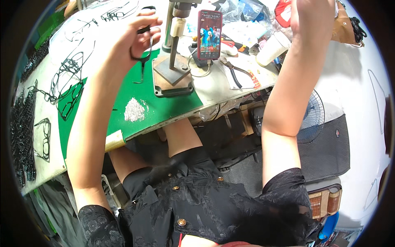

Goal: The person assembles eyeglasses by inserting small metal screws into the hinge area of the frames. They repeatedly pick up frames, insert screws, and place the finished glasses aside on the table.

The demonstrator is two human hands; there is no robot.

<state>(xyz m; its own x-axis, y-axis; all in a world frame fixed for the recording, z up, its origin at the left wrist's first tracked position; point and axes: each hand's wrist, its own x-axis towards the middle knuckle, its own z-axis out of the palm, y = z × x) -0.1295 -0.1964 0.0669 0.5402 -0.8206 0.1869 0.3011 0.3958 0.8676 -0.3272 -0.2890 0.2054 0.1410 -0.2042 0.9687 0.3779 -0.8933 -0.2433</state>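
My left hand [144, 31] is raised over the far left part of the green mat [164, 108], its fingers curled round a black eyeglass frame [143, 60]. One temple of the frame hangs down towards the mat. Just right of it stands a small bench press [173, 49] on a square metal base. Up at the top right is my right hand [310, 14], cut off by the picture's upper edge, so its fingers are hidden. It is near a red and white object [283, 12]. On the mat's near part lies a pile of tiny whitish pieces [134, 110].
A phone [210, 35] in a red case stands behind the press. Pliers [238, 73] and a white cylindrical container [273, 48] are to its right. Several black eyeglass frames [68, 78] cover the table's left side. A fan [312, 117] stands below, at the right.
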